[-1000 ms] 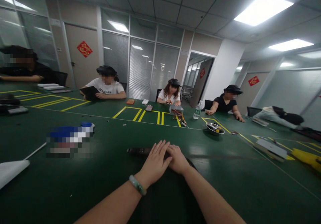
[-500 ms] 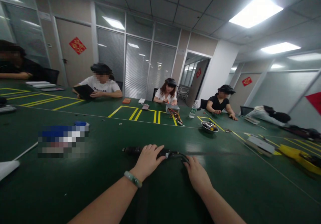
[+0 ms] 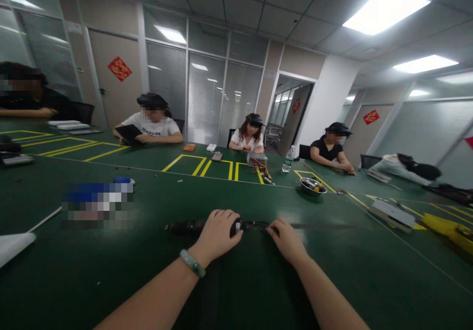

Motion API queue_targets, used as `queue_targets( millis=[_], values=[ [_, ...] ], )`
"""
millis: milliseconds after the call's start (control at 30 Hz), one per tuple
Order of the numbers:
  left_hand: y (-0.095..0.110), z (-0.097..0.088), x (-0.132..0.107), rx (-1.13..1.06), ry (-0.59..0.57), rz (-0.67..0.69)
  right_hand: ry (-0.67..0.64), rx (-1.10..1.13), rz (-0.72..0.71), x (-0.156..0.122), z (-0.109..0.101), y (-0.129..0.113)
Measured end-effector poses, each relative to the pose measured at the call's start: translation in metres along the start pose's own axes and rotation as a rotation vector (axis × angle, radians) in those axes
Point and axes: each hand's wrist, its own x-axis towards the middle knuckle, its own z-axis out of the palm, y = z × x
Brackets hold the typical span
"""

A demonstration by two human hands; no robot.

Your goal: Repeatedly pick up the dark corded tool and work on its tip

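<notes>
A black electric screwdriver (image 3: 186, 227) lies across the green table, its narrow tip toward the left. My left hand (image 3: 220, 229), with a green bangle on the wrist, is closed over the body of the screwdriver and hides its middle. From the right end a thin black cord (image 3: 258, 224) runs out. My right hand (image 3: 286, 239) pinches this cord between thumb and fingers, a little right of the tool.
Beyond my hands are a metal bowl (image 3: 313, 186) of small parts, a water bottle (image 3: 288, 159) and a grey box (image 3: 257, 159) with coloured wires. A blurred-out blue and white item (image 3: 96, 199) lies left. Several people sit across the table; a yellow item (image 3: 449, 229) is far right.
The screwdriver and my left hand have shifted slightly left. My right hand's fingers have drawn together on the cord. Across the table, the person at right has brought their hands together.
</notes>
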Motion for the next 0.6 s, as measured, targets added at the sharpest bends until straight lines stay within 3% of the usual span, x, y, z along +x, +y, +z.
queue_targets(
  millis=[100, 233, 433, 600],
  values=[
    [0.006, 0.009, 0.003, 0.002, -0.023, 0.082, 0.006, -0.076, -0.037, -0.004, -0.005, -0.007],
    [0.010, 0.014, 0.005, 0.017, -0.048, 0.068, -0.004, -0.128, -0.030, -0.007, -0.007, -0.024],
    [0.010, 0.005, 0.005, -0.007, -0.083, 0.118, -0.091, 0.040, 0.049, -0.013, -0.003, -0.036],
    [0.012, -0.003, 0.004, -0.008, -0.134, 0.134, -0.063, 0.062, 0.079, -0.015, -0.004, -0.040]
  ],
)
